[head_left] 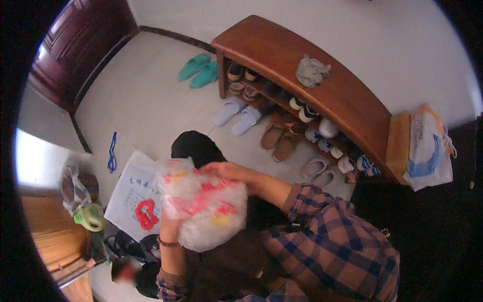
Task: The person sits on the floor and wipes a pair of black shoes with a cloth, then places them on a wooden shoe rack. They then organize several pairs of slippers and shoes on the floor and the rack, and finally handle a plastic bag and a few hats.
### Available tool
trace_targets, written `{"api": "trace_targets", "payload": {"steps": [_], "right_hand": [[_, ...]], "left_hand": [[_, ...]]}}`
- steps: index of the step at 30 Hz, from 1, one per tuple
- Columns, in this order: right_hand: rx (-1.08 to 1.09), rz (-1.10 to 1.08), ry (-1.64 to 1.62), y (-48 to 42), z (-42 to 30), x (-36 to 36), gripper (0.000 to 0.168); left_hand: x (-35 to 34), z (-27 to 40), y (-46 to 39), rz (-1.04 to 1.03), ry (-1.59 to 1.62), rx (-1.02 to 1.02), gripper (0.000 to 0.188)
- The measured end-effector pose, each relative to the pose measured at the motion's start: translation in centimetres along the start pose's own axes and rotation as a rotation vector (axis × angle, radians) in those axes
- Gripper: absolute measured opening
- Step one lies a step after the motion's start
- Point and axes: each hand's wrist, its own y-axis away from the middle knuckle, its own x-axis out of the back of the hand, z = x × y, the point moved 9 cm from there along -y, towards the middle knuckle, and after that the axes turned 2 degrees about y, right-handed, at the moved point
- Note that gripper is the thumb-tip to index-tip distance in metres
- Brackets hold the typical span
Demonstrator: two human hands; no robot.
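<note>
A bulging white plastic bag [211, 219] with red and yellow print hangs before me, above my lap. Around its near left side comes my left hand [171, 222], mostly hidden by the plastic, with a dark beaded bracelet at the wrist. My right hand [230, 171] grips the bag's upper edge from the far side, fingers bent over the film. What fills the bag looks pale and soft, but I cannot tell what it is. Beyond it on the left lies a white printed bag [130, 192] bearing writing, with a looped red cord [146, 215] on it.
A wooden shoe bench [279, 41] with shoes on its shelves curves along the wall, a crumpled plastic bag [312, 71] on top. Teal slippers [194, 71], white slippers [230, 111] and brown slippers [277, 141] lie on the floor. A blue cord [112, 153] lies left.
</note>
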Motion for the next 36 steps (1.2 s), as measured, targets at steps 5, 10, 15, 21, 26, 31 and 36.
{"api": "trace_targets", "payload": {"steps": [5,10,15,21,26,31,36], "right_hand": [[0.215,0.104,-0.17,5.2,-3.3,-0.4,0.071],[0.178,0.614,-0.007,11.8,-6.4,5.8,0.041],[0.774,1.013,0.081,25.2,-20.4,12.2,0.05],[-0.412,2.492,1.462,58.3,-29.4,21.3,0.063],[0.153,2.044,2.402,36.1,-31.6,13.5,0.061],[0.463,1.389,1.805,19.7,-35.4,25.3,0.063],[-0.264,1.521,2.427,7.0,-34.4,29.2,0.061]], "left_hand": [[-5.9,0.8,-3.8,0.181,0.757,0.236,0.041],[-14.0,4.5,-5.9,-0.099,0.681,0.235,0.05],[-13.8,6.9,-7.5,-0.186,0.578,0.055,0.058],[-0.6,-1.7,-3.3,0.292,0.819,0.207,0.032],[12.7,-9.0,9.8,0.857,1.079,0.158,0.028],[16.4,-10.4,14.4,0.968,1.275,-0.017,0.016],[15.0,-12.1,21.6,1.237,1.251,-0.005,0.014]]}}
